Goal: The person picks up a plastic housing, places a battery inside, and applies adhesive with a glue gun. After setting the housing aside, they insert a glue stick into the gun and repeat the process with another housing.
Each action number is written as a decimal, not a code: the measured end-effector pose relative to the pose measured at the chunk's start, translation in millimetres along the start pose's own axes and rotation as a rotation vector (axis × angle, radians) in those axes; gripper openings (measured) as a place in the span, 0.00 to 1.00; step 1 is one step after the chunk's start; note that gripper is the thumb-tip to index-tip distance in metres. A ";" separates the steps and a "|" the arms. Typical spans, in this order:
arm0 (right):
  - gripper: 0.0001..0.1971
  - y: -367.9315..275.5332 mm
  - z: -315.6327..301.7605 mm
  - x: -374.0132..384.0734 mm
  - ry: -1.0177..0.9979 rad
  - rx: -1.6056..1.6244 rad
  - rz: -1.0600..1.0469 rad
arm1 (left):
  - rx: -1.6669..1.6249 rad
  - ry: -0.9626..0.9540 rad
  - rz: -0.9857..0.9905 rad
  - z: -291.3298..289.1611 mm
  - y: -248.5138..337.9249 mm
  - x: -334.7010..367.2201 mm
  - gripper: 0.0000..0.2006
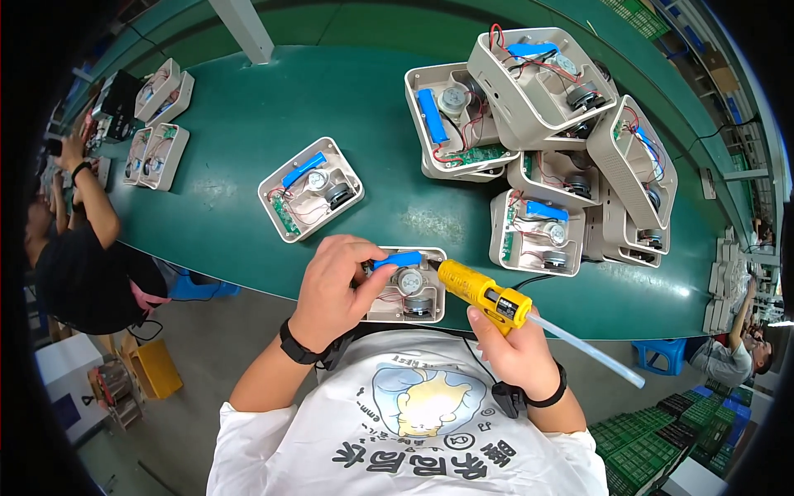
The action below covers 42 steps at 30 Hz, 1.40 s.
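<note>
In front of me at the table's near edge sits an off-white plastic housing point(436, 315) with a round motor point(408, 282) and a black speaker point(419, 306) inside. My left hand point(335, 281) pinches a blue battery point(399, 260) between thumb and fingers at the housing's far side. My right hand point(514, 351) is wrapped around a yellow hot glue gun point(484, 293). The gun's nozzle points at the housing by the battery's right end; whether it touches cannot be made out. A long clear glue stick point(591, 350) sticks out of the gun's back.
Another open housing point(310, 190) with a blue battery lies ahead on the green table point(248, 99). Several more are stacked point(542, 91) at the right, others point(157, 157) at the far left. A person point(74, 248) works at the left, another point(732, 351) at the right.
</note>
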State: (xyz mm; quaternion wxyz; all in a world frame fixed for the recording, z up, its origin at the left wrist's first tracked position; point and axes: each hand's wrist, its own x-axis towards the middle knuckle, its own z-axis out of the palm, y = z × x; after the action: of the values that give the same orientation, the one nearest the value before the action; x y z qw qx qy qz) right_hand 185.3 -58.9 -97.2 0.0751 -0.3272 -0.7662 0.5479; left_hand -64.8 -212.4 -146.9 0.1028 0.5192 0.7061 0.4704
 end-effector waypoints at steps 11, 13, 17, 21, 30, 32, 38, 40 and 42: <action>0.18 2.7 -13.7 -9.4 -0.127 0.229 0.224 | 0.073 -0.061 0.125 0.3 0.5 6.9 0.14; 0.18 1.7 -12.1 -8.9 -0.124 0.272 0.261 | 0.108 -0.079 0.006 -3.2 6.0 5.0 0.14; 0.13 2.7 -3.8 -2.4 -0.058 0.255 0.202 | 0.183 0.003 -0.003 -1.8 14.4 17.1 0.12; 0.13 9.6 0.2 3.4 -0.049 0.205 0.178 | 0.039 -0.105 -0.134 0.5 5.4 23.1 0.10; 0.12 7.2 3.3 8.2 0.040 -0.029 -0.001 | -0.138 -0.273 -0.268 -6.5 -5.8 25.2 0.08; 0.12 0.9 0.2 5.4 0.041 -0.166 -0.075 | -0.150 -0.269 -0.253 -7.3 -10.4 23.6 0.08; 0.16 -0.2 -5.7 -3.0 -0.010 0.051 0.031 | -0.195 -0.291 -0.197 -11.8 -15.9 23.0 0.12; 0.16 1.4 -4.6 -2.6 0.002 0.135 0.075 | -0.204 -0.302 -0.207 -11.8 -16.9 23.5 0.13; 0.16 2.1 -5.3 -1.7 -0.018 0.164 0.110 | -0.217 -0.322 -0.228 -12.9 -17.7 24.1 0.14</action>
State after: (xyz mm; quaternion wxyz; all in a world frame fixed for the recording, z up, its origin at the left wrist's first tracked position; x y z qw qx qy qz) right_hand 190.0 -55.3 -96.5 0.0642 -0.3566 -0.7004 0.6150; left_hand -94.8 -199.9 -145.4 0.3222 0.4903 0.6798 0.4400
